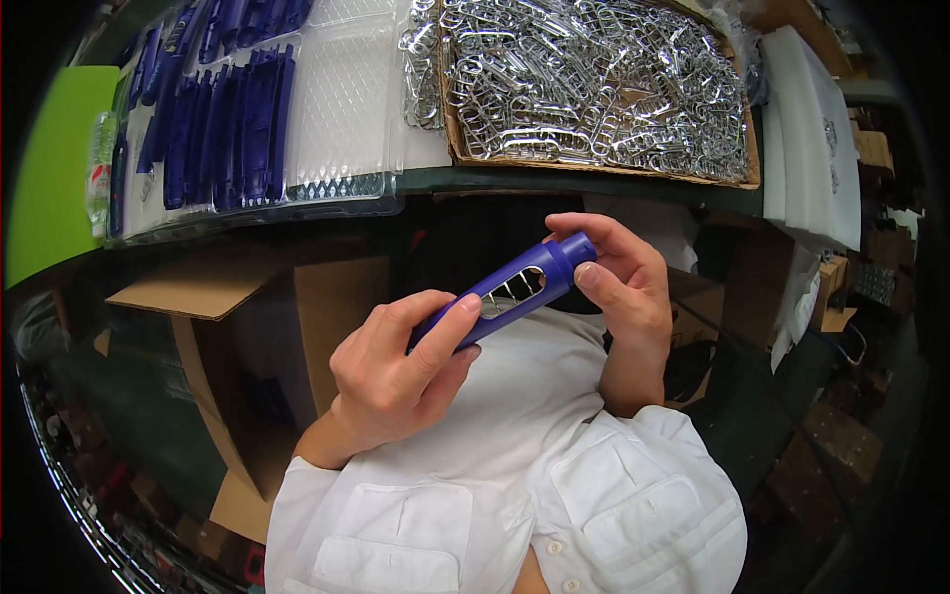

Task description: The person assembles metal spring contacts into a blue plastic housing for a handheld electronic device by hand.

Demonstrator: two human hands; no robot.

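Between my two hands, above my lap, a dark blue plastic tube-shaped housing [519,315] is held tilted, its collared end up to the right. An oval window in its side shows shiny wire, perhaps a spring or clip, inside. My left hand [396,366] wraps round the lower left end, thumb along the top. The fingers and thumb of my right hand [623,282] pinch the collared upper end.
On the bench, a cardboard tray [754,158] holds a heap of bent metal wire pieces. Clear plastic trays [341,109] carry blue half-shells [230,134]. White foam sheets [807,139] stand at the right. An open cardboard box [203,376] is at the left below, near a green panel [49,168].
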